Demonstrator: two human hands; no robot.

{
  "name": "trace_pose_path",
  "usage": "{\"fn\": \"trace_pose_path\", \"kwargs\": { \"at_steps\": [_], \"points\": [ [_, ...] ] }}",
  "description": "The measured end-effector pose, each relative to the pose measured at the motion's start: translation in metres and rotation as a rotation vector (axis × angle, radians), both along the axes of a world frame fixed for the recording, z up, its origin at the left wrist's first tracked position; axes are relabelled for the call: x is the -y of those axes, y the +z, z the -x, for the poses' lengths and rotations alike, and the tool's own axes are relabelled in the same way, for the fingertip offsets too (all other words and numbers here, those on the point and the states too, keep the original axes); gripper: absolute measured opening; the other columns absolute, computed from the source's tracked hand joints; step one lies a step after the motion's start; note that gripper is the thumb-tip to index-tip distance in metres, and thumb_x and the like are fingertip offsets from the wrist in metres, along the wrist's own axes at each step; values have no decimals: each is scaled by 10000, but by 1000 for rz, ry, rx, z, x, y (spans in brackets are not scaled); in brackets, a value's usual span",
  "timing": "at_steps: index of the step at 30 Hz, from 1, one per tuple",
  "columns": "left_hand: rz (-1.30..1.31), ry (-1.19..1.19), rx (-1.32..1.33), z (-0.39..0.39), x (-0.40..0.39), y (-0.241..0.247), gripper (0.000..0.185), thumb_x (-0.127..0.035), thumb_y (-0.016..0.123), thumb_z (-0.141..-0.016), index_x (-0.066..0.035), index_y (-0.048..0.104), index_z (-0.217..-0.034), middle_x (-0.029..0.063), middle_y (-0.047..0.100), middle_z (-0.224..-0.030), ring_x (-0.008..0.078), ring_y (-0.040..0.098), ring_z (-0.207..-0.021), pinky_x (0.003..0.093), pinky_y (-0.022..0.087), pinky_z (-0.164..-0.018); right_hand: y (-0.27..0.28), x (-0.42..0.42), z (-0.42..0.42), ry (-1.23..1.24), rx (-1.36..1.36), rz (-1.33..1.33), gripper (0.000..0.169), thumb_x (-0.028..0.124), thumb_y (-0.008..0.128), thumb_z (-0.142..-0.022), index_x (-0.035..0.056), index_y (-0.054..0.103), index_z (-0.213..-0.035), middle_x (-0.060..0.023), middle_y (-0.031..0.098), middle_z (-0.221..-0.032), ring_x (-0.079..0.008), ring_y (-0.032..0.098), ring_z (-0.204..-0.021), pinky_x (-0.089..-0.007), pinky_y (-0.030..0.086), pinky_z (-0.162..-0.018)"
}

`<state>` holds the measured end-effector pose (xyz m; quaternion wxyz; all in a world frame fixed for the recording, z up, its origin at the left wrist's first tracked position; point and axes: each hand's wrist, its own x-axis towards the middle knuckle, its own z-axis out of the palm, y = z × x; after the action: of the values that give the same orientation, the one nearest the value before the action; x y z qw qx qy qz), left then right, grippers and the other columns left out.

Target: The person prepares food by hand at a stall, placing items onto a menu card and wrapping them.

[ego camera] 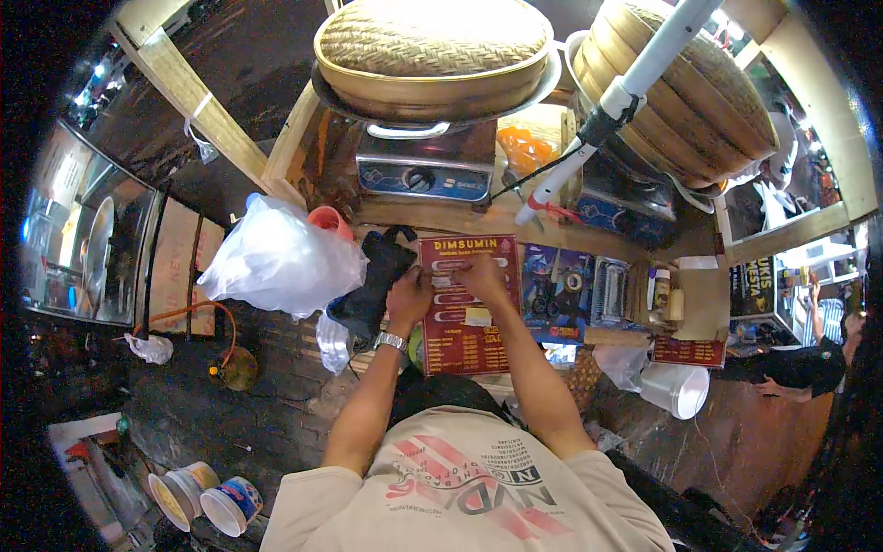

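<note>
A dark red menu board [441, 338] bearing writing lies before me, with a small pale yellow note [478, 317] on it. Over its left edge is my left hand [410, 297], a metal-band watch [391, 341] on that wrist. My right hand [481, 277] is above the upper middle of the board, fingers curled. The fingertips of both hands point towards each other a short way apart. Whether they pinch something small or only touch the board is too small to tell. A black cloth bag [369, 293] lies just left of my left hand.
Bamboo steamers [434, 86] [662, 103] stand on gas stoves [421, 181] ahead. A white pipe [624, 96] slants across the right. A full white plastic bag [276, 259] and red cup [331, 222] are left; clear plastic containers [610, 293] are right. Another person's arm [793, 369] shows far right.
</note>
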<state>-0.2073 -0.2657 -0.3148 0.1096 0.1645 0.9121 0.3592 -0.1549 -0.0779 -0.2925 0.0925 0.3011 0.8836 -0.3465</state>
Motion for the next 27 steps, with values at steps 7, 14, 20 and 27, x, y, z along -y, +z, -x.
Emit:
{"fn": "trace_pose_path", "kwargs": {
  "at_steps": [7,14,20,27],
  "points": [
    [53,-53,0,6,4,-14,442,-461,451,-1015,-112,707,-1105,287,701,-1061,517,648,-1007,610,504,-894,7,10,0,-40,-7,-50,462,488,851,-721,51,754,-835,-227,741,-887,-417,723,-861,-527,558,-747],
    [55,-6,220,8,-2,-12,674,-572,331,-1048,-16,711,-1077,341,676,-1094,544,621,-1071,596,475,-974,-1,11,-5,-66,-40,-123,521,525,854,-718,46,745,-893,-236,738,-955,-438,714,-915,-532,560,-758],
    [60,-35,212,15,11,-15,791,-624,265,-1050,35,702,-1043,346,675,-1085,563,616,-1051,604,469,-977,21,23,5,-13,82,-122,550,506,868,-710,60,761,-1014,-242,740,-1026,-430,717,-962,-520,574,-798],
    [107,-111,20,5,5,8,581,-454,291,-1083,-4,656,-1137,324,688,-1056,544,632,-1014,620,491,-907,23,19,7,-25,179,-181,575,516,877,-714,24,763,-989,-238,739,-1081,-430,713,-1010,-511,582,-825]
  ]
}}
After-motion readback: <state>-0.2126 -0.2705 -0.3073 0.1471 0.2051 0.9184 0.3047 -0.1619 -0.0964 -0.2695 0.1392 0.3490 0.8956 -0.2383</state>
